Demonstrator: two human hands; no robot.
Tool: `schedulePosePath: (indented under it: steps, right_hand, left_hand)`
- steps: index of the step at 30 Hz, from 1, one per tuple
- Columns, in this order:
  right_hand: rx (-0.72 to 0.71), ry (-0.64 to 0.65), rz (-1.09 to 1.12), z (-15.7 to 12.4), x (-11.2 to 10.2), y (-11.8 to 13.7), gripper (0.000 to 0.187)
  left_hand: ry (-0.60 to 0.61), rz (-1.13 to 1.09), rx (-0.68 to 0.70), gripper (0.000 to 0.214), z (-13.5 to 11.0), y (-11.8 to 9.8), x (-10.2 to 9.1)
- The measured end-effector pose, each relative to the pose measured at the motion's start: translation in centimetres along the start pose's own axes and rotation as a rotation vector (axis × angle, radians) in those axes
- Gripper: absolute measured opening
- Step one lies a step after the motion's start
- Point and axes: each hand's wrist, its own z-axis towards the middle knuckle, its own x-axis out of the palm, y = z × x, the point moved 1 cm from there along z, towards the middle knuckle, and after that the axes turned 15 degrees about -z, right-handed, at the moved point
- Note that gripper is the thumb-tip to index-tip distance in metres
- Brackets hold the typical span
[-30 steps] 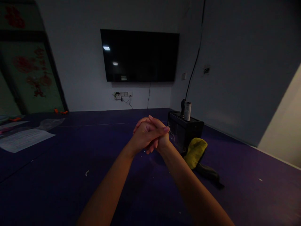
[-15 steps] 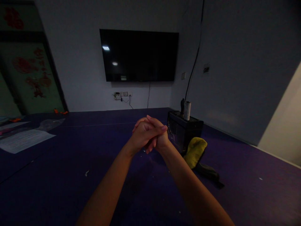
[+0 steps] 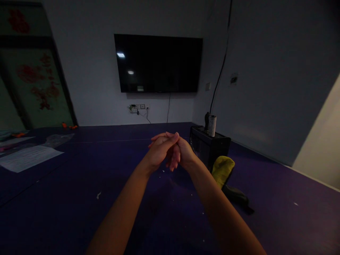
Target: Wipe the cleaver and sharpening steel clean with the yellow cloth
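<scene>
Both bare hands are clasped together in front of me, above the purple surface. My left hand (image 3: pixel 158 151) presses against the right one, its thumb lying across the top. My right hand (image 3: pixel 186 152) is closed in with the left, and some fingertips point downward between the two palms. Which fingers belong to which hand is partly hidden. No object shows in the clasp. Just right of the hands stands a black box (image 3: pixel 212 145) with a pale cylinder (image 3: pixel 212 126) on top. A yellow cloth-like item (image 3: pixel 222 169) leans beside it, near my right forearm.
The purple surface (image 3: pixel 79 219) has small white scraps on it. At left lie printed paper (image 3: pixel 29 157) and clear plastic (image 3: pixel 58 140). A black strap-like piece (image 3: pixel 237 196) lies at right. A television (image 3: pixel 159 63) hangs on the wall above several sockets (image 3: pixel 140 106).
My clasped hands have shifted their hold: the left thumb has drawn back and up, and the fingers between the palms now point further down. The view has moved slightly.
</scene>
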Motion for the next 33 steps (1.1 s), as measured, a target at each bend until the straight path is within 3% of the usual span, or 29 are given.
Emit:
schedulePosePath:
  steps: [6, 10, 14, 17, 23, 28, 30, 33]
  right_hand:
    - [-0.081, -0.071, -0.153, 0.4, -0.6, 0.0, 0.04]
    - [-0.117, -0.203, -0.396, 0.4, -2.2, -0.1, 0.017]
    - [-0.123, -0.467, -0.6, 0.0, -4.9, -0.1, 0.024]
    - [-0.134, -0.663, -0.704, -0.7, -7.0, 0.3, 0.032]
    - [-0.105, -1.018, -0.797, -3.0, -11.7, 0.8, 0.05]
    - [-0.03, -1.413, -1.129, -4.9, -15.5, 0.1, 0.048]
    - [0.006, -1.496, -1.222, -5.2, -16.5, -0.5, 0.061]
    - [0.06, -1.485, -1.269, -5.3, -17.6, -1.6, 0.09]
  left_hand:
    - [-0.106, 0.065, 0.086, 0.044, -0.2, -1.4, -1.3]
    - [-0.411, 0.137, 0.239, 0.036, -1.2, -3.8, -4.3]
    - [-0.745, 0.184, 0.344, 0.031, -3.4, -6.4, -7.8]
    - [-0.877, 0.184, 0.367, 0.03, -5.1, -7.8, -9.6]
    - [-0.907, 0.144, 0.38, 0.029, -6.8, -8.8, -10.4]
    - [-0.895, 0.134, 0.393, 0.031, -6.8, -9.2, -9.3]
    - [-0.888, 0.139, 0.395, 0.033, -6.8, -9.3, -8.9]
    - [-0.892, 0.151, 0.402, 0.034, -6.8, -9.3, -8.7]
